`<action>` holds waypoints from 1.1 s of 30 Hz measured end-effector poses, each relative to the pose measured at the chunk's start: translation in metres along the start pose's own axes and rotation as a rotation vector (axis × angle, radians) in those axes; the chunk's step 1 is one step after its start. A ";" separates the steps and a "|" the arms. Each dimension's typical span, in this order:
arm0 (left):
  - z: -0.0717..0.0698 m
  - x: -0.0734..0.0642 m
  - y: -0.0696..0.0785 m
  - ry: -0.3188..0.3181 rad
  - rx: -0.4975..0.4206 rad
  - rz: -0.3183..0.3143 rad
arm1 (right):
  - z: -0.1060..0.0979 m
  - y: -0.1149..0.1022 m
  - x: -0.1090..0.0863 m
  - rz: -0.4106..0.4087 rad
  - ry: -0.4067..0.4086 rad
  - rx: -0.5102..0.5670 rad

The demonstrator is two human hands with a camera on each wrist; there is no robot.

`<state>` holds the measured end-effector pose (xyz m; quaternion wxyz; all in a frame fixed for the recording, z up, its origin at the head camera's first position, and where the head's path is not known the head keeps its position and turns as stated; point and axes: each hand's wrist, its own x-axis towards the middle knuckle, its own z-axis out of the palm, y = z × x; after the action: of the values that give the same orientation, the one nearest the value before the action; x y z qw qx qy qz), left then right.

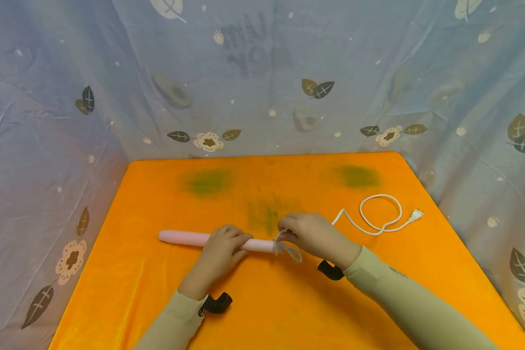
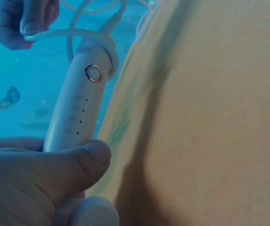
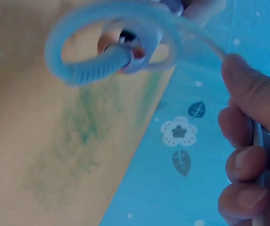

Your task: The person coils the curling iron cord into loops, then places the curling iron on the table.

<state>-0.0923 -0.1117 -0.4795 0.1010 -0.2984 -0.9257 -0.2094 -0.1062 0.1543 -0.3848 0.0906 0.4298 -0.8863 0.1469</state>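
A slim pink wand-shaped electric appliance [image 1: 181, 237] lies across the middle of the orange table, its cord end to the right. My left hand [image 1: 220, 253] grips its body, thumb along the side in the left wrist view. Beyond that thumb show a round button [image 2: 93, 73] and a row of small dots. With thumb and fingers, my right hand [image 1: 317, 238] holds the white power cord [image 3: 205, 38] just past the cord end. There the cord loops around the tip of the handle. In the right wrist view, the cord also runs down under the curled fingers [image 3: 243, 162].
The rest of the cord coils on the right of the orange table [image 1: 262, 311], ending in a two-pin plug [image 1: 416, 215]. Green smudges [image 1: 358, 176] mark the cloth. A patterned grey-blue curtain [image 1: 262, 97] encloses the back and sides. Black mounts [image 1: 218, 304] sit at both wrists.
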 end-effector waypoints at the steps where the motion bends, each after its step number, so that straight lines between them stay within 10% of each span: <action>1: 0.001 -0.001 0.000 0.009 -0.002 0.008 | 0.001 0.002 0.000 -0.004 0.009 -0.008; 17: -0.013 -0.001 0.002 0.140 -0.109 0.069 | 0.022 0.039 0.000 0.075 0.114 0.118; 33: -0.025 0.008 0.000 0.234 -0.242 0.033 | 0.060 0.025 -0.011 0.186 0.044 0.300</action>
<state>-0.0970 -0.1191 -0.4553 0.1750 -0.2973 -0.8705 -0.3511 -0.1213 0.1564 -0.4483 0.0310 0.3512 -0.8882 0.2945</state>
